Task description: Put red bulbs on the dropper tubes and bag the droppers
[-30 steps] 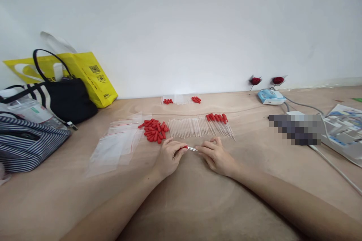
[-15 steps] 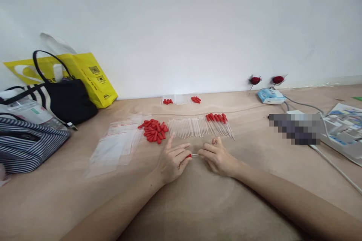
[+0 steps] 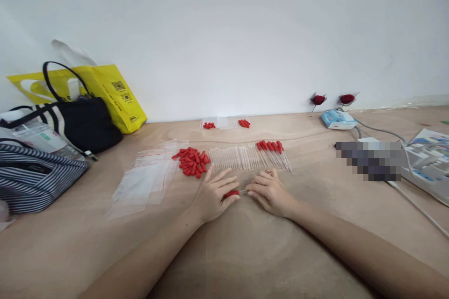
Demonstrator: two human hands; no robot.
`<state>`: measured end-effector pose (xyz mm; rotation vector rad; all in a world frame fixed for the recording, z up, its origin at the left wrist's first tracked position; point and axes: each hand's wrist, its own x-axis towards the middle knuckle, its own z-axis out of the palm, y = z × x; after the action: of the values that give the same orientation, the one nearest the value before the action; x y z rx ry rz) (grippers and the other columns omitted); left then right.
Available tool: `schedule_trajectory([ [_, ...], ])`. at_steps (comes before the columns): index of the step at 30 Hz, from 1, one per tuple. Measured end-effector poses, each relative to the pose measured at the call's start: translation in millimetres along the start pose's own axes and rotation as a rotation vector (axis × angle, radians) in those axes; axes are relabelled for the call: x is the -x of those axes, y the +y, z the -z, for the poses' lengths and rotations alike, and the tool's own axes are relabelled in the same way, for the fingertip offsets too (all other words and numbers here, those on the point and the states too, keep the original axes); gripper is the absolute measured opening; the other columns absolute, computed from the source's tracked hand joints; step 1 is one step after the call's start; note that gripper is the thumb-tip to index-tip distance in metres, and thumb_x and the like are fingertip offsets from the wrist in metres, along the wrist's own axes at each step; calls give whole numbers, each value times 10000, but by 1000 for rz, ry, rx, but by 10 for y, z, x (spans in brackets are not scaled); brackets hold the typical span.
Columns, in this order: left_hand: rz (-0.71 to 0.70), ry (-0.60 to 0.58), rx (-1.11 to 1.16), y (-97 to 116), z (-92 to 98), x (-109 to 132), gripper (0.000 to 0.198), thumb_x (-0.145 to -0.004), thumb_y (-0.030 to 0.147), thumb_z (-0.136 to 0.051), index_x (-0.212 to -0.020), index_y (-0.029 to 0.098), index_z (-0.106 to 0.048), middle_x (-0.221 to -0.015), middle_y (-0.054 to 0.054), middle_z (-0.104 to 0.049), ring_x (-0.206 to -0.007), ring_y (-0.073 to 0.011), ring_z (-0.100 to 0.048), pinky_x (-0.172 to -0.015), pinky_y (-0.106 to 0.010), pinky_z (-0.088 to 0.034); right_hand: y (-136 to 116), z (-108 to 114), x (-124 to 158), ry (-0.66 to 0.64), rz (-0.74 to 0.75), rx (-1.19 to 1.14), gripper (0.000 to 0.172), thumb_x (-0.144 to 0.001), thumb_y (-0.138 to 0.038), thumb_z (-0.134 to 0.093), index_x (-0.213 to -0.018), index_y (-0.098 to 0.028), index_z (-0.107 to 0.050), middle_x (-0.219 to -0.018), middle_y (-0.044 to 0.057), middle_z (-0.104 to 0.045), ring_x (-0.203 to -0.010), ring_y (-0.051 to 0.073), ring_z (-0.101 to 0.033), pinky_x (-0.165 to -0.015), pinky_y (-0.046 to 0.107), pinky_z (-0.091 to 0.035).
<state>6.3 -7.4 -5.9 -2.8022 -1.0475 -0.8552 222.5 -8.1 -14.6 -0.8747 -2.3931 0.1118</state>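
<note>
Thumb and fingers of my left hand (image 3: 214,195) are closed on a red rubber dropper bulb (image 3: 232,193). From the bulb's right end runs a thin clear dropper tube (image 3: 243,192), which my right hand (image 3: 269,193) pinches. The tube's far end is hidden by the right fingers. Just beyond my hands lies a row of bare clear tubes (image 3: 234,158). To its right, several droppers (image 3: 271,147) lie with red bulbs on their upper ends. A pile of loose red bulbs (image 3: 190,162) sits left of the row, above my left hand.
Flat zip bags (image 3: 136,189) lie left of the pile. By the wall are small clear bags (image 3: 224,123) with red bulbs. Yellow, black and striped bags (image 3: 52,173) stand at left. A blue tissue pack (image 3: 338,119), cables and a power strip (image 3: 426,173) lie right.
More of the red bulb shows now between my left thumb and fingers. My left fingers have shifted slightly along it. The right hand still pinches the tube; the view has moved a little.
</note>
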Motion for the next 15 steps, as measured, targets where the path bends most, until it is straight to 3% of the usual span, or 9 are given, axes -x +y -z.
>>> schedule_trajectory([
  [3, 57, -56, -10, -48, 23, 30, 190, -816, 321, -535, -973, 268, -628, -1098, -26, -627, -1131, -247, -485, -1021, -572, -108, 48, 35, 31, 42, -20, 64, 202, -861, -283, -453, -891, -233, -646, -781, 21, -604, -767, 134, -481, -795, 344, -216],
  [15, 59, -9, 57, 6, -21, 3, 131, -798, 244, -540, -844, 257, -661, -1002, 1, -667, -1080, -219, -526, -1008, -493, -217, 75, -11, 43, 52, -20, 83, 173, -836, -297, -498, -833, -247, -664, -684, 2, -584, -721, 130, -458, -797, 361, -207],
])
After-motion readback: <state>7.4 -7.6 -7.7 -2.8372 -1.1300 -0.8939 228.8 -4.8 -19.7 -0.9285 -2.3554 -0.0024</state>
